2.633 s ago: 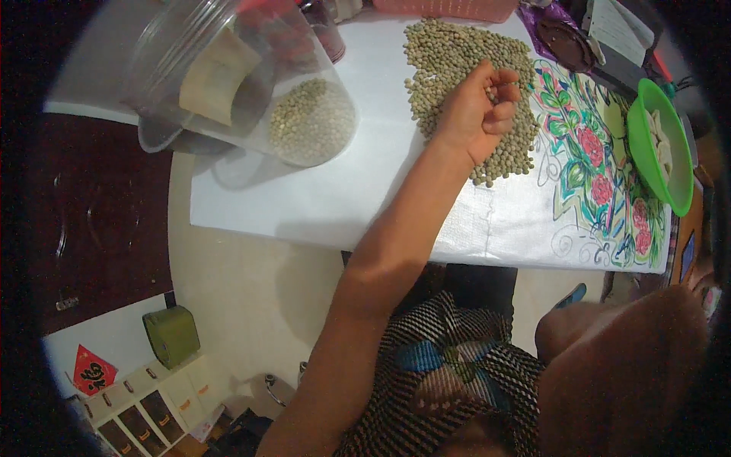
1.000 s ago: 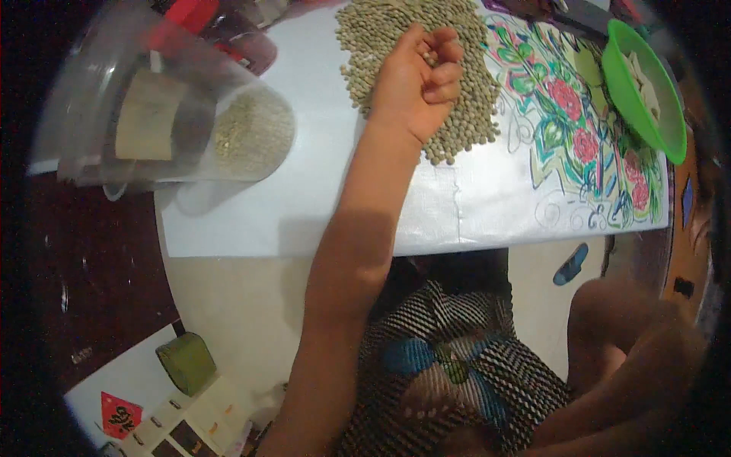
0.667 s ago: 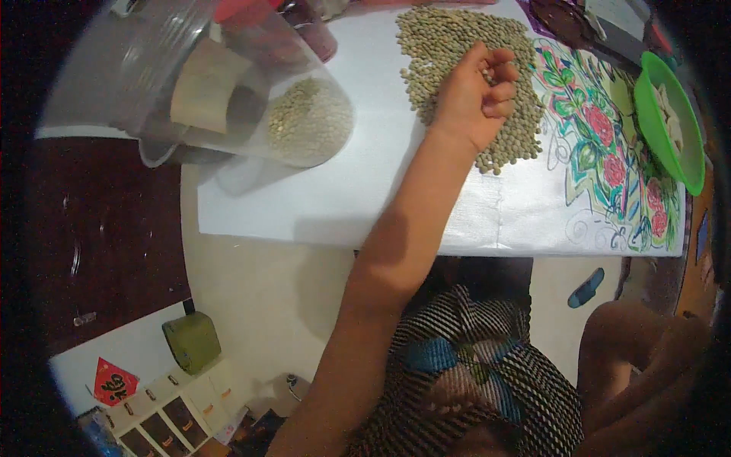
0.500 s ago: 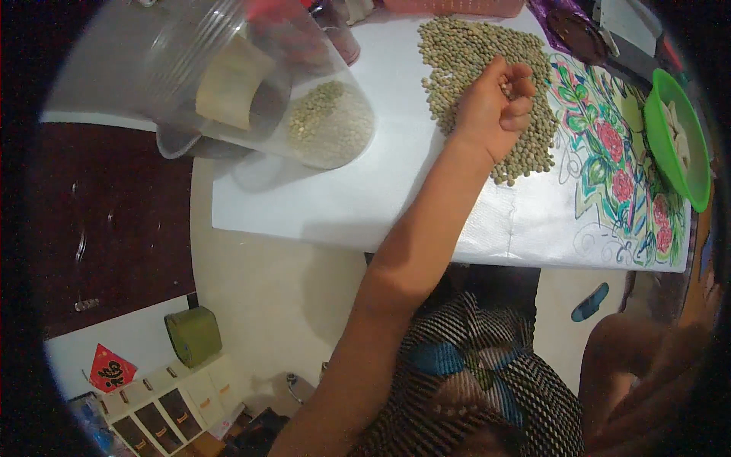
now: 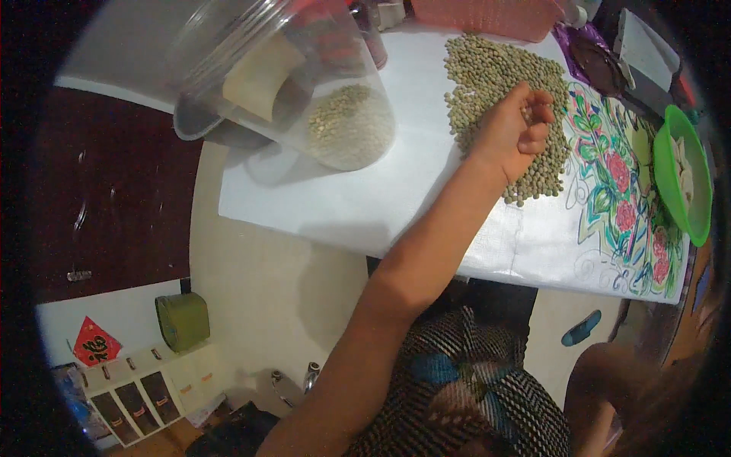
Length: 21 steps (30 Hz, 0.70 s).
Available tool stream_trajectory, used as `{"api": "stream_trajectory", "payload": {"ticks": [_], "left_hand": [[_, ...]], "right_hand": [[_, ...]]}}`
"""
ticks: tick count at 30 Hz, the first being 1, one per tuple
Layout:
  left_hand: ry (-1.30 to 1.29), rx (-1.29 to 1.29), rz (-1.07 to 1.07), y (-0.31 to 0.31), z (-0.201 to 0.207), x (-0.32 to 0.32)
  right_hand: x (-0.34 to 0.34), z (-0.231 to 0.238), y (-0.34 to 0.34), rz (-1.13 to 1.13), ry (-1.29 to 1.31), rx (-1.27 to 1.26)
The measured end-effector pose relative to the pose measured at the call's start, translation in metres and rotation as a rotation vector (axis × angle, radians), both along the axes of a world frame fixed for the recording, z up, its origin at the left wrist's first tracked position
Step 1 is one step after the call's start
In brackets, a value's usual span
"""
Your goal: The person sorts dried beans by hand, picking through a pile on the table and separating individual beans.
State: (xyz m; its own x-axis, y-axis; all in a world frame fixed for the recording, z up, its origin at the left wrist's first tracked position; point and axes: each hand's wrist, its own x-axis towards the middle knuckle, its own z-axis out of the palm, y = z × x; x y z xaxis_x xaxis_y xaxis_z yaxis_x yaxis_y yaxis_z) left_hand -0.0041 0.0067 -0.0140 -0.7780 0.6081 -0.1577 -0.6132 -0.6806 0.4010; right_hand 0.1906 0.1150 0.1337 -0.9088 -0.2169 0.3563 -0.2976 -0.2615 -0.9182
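Note:
My left hand (image 5: 512, 131) rests over a spread of greenish-brown dried peas (image 5: 495, 68) on the white tabletop. Its fingers are curled in toward the palm, and whatever they enclose is too small to make out. Peas surround the hand on the far, left and right sides. To the left, a large clear plastic jar (image 5: 373, 99) leans with its mouth toward the far left. Pale and greenish peas (image 5: 343, 114) lie inside near its base, and a beige paper piece (image 5: 263, 76) shows through its wall. My right hand is out of view.
A green bowl (image 5: 670, 183) with pale pieces stands at the right edge, beside a floral drawing (image 5: 617, 183) on the table covering. A pink basket (image 5: 487, 17) and a dark bottle (image 5: 369, 34) stand at the back. A grey bowl (image 5: 190, 118) sits behind the jar.
The whole view has shifted, so the table and its things sit slightly lower and further right. My left hand stays over the peas with its fingers still curled.

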Motion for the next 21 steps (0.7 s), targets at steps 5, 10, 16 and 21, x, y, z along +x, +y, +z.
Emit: {"api": "stream_trajectory", "payload": {"ticks": [5,10,16,21], "left_hand": [[-0.063,0.013,-0.007,0.005,0.004,0.012],[0.125,0.110,-0.035,0.004,-0.018,-0.010],[0.035,0.024,-0.022,0.007,-0.001,-0.001],[0.006,0.076,-0.016,0.005,-0.009,-0.008]], "right_hand": [[0.008,-0.002,-0.003,-0.061,0.011,0.096],[0.018,0.012,-0.027,-0.390,0.118,0.757],[0.042,0.003,-0.098,-1.041,-0.148,2.093],[0.043,0.000,-0.146,-1.167,-0.453,2.413]]}}
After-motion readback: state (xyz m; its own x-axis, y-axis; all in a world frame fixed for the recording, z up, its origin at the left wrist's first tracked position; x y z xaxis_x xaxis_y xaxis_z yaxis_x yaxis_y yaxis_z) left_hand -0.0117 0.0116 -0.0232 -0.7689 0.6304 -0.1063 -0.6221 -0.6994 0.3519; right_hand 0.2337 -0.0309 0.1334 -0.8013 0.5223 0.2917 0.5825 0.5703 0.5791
